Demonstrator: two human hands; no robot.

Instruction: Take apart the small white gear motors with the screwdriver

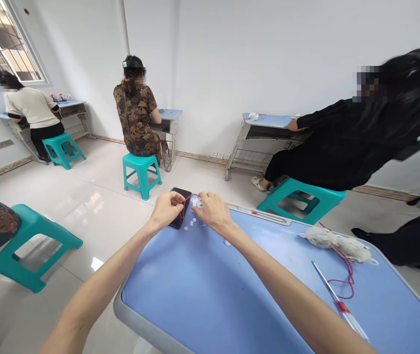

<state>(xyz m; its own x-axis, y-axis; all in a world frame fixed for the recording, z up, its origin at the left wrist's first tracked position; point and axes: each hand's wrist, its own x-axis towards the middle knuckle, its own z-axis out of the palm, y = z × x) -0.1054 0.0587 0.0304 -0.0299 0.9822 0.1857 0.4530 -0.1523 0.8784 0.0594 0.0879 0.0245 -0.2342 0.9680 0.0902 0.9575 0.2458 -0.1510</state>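
Left hand (167,209) pinches red cord (184,211); right hand (213,209) grips white piece (197,203), presumably to steady it. Both items are at the desk's (180,275) 11 o'clock edge, near a black slab (176,222).

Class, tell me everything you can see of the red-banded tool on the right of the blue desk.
The tool has a thin, straight, shiny shaft that looks metal, a red band and a clear, plastic-looking handle. It lies unheld on the blue desk, on a slant, its tip pointing away from the wearer and its handle nearer. Red cord lies beside the shaft; whether they touch is unclear.
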